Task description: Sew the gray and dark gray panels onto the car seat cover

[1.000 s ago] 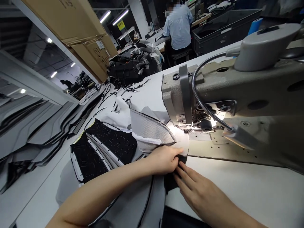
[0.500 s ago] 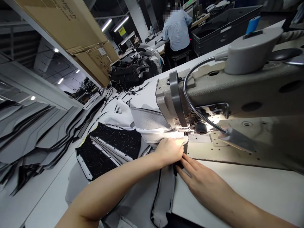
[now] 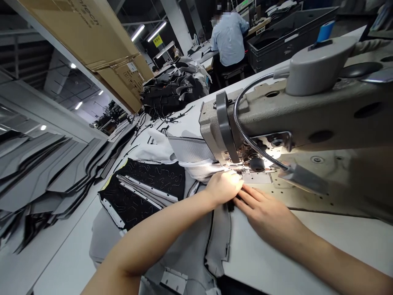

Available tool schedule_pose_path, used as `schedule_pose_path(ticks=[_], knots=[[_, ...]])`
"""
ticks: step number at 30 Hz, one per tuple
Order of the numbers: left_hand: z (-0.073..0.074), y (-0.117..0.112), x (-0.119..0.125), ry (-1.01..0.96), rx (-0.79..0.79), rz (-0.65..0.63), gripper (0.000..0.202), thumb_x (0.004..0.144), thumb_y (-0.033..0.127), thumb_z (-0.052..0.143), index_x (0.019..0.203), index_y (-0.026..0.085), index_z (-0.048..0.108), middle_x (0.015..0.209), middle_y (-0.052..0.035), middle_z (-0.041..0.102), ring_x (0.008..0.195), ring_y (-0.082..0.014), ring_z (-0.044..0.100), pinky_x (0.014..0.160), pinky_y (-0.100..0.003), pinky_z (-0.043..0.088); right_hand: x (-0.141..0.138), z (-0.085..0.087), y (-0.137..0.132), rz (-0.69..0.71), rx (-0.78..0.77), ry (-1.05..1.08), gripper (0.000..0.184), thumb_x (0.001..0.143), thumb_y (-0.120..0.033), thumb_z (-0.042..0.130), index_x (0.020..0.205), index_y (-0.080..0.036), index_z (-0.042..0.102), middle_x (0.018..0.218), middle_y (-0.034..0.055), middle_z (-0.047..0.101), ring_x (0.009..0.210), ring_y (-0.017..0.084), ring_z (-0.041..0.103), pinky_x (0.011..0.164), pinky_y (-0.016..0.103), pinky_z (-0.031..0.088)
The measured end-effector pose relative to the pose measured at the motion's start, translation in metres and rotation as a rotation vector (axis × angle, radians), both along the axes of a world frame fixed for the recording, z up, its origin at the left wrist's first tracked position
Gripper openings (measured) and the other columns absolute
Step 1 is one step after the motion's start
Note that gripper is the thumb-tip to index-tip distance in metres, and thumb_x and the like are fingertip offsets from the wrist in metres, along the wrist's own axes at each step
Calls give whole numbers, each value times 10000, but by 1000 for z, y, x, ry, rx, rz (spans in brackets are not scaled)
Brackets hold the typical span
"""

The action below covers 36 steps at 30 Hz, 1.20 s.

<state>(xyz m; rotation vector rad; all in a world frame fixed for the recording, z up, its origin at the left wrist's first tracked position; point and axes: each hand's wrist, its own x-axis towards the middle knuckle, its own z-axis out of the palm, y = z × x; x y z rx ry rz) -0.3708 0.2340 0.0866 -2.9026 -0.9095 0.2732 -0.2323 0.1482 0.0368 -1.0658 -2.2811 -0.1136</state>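
Under the lamp, my left hand (image 3: pixel 224 186) is closed on the edge of a grey fabric cover (image 3: pixel 201 241), close to the needle area of a sewing machine (image 3: pixel 307 114). My right hand (image 3: pixel 267 213) lies with straight fingers at the same edge, its fingertips touching the left hand. The presser foot and needle are partly hidden behind the left hand. Light grey fabric (image 3: pixel 193 149) passes to the left of the machine head. A black panel (image 3: pixel 166 180) with white strips belongs to the bundle beneath my left forearm.
Stacked grey cut panels (image 3: pixel 61 164) line the left side. A dark fabric heap (image 3: pixel 175 88) sits behind the machine, beside a cardboard box (image 3: pixel 101 37). A person in a light blue shirt (image 3: pixel 229 39) sits beyond, near a grey bin (image 3: pixel 288 37). A bendable lamp (image 3: pixel 302 179) hangs over the machine bed.
Both hands have shifted slightly forward toward the needle, taking the fabric edge along. The right hand has slid up closer beside the left. The grey cover near my forearm has moved a little right.
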Motion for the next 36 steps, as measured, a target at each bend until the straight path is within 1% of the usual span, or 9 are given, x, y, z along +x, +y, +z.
schedule_pose_path(ticks=[3,6,10,12,14,17,22,27,36], knots=[[3,1,5,7,10,75,328,936,182,315,844,123,624,882,-94,644,897,-229,600,783,-354,492,0,7,-11,115,-139,34,288,796,-45,419,945,-145,645,951,118,600,896,251,537,771,391,453],[16,-17,8,-24,-34,251,274,901,271,412,991,108,612,1011,-125,621,974,-246,571,849,-369,481,-12,17,-34,426,-340,59,140,846,-244,531,937,-215,632,937,68,596,890,241,531,812,399,441],[47,-62,-6,155,-153,378,959,618,503,720,1416,193,288,1324,-185,434,1142,-402,437,871,-570,436,-49,37,-56,710,-592,139,371,854,-261,529,1211,-157,531,1108,133,606,990,245,551,895,366,427],[62,-75,-20,287,-222,433,1144,532,395,789,1463,278,134,1431,-191,295,1167,-450,405,836,-612,433,-68,53,-55,811,-835,292,412,848,-271,542,1223,-102,507,1087,134,621,910,203,579,791,270,462],[72,-72,-33,299,-337,485,1019,630,221,695,1464,308,116,1415,-171,329,1142,-396,468,836,-526,471,-79,73,-47,937,-1036,473,508,819,-379,599,1241,-115,493,1046,88,635,845,169,585,707,213,462],[69,-49,-48,157,-562,474,817,702,62,480,1454,249,221,1309,-121,487,1131,-284,525,911,-394,468,-78,95,-37,1039,-1014,479,451,879,-447,517,1254,-197,523,1017,37,652,862,154,598,727,200,443],[36,-32,-57,-197,-606,437,741,669,15,423,1387,192,402,1389,-45,451,1268,-209,429,1072,-324,348,-41,61,-34,560,-520,269,249,901,-205,408,991,-177,638,781,37,647,690,152,595,650,248,458],[24,-36,-55,-422,-633,461,665,651,-4,386,1276,159,546,1303,-12,532,1215,-168,491,1079,-278,344,-16,3,-22,218,-73,148,365,867,-42,346,1085,-108,630,1043,126,654,1006,218,588,902,378,466],[18,-14,-36,-473,-715,441,591,670,11,401,1211,145,596,1264,-41,571,1188,-192,513,1045,-307,383,-28,-6,-9,178,-96,-22,437,853,-232,456,1222,-28,572,1236,188,566,1193,302,471,1047,431,368]])
